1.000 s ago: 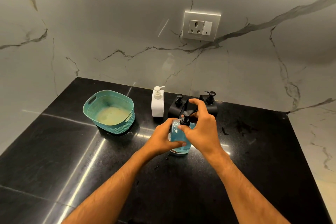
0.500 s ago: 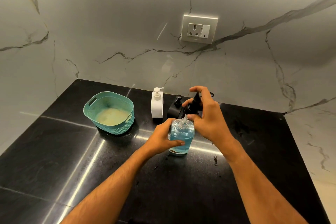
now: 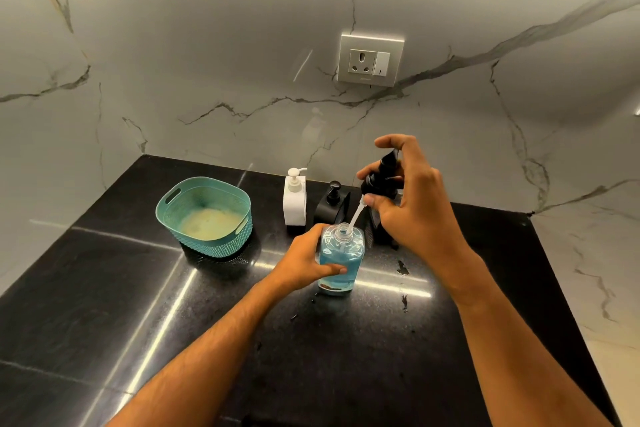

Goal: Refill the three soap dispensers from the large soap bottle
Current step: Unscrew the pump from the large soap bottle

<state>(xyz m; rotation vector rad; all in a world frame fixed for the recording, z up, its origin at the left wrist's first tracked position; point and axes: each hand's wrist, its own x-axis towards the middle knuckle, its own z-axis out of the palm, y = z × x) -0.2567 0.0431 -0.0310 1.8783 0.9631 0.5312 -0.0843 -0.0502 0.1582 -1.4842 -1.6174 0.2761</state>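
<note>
The blue soap bottle (image 3: 341,258) stands on the black surface (image 3: 346,357), left hand (image 3: 304,262) wrapped round it; right hand (image 3: 412,198) pinches the lifted pump (image 3: 382,177); its tube (image 3: 356,215) could drip soap, or snag the neck and tip the bottle.

right hand (image 3: 412,204) lifted higher, pump (image 3: 382,177) raised, tube (image 3: 356,217) drawn from bottle (image 3: 341,258)

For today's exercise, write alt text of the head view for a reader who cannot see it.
The right hand lifts a black pump out of a clear bottle of blue soap, gripped by the left hand on a black counter. Behind stand a white dispenser, a black dispenser and a teal basket.
</note>
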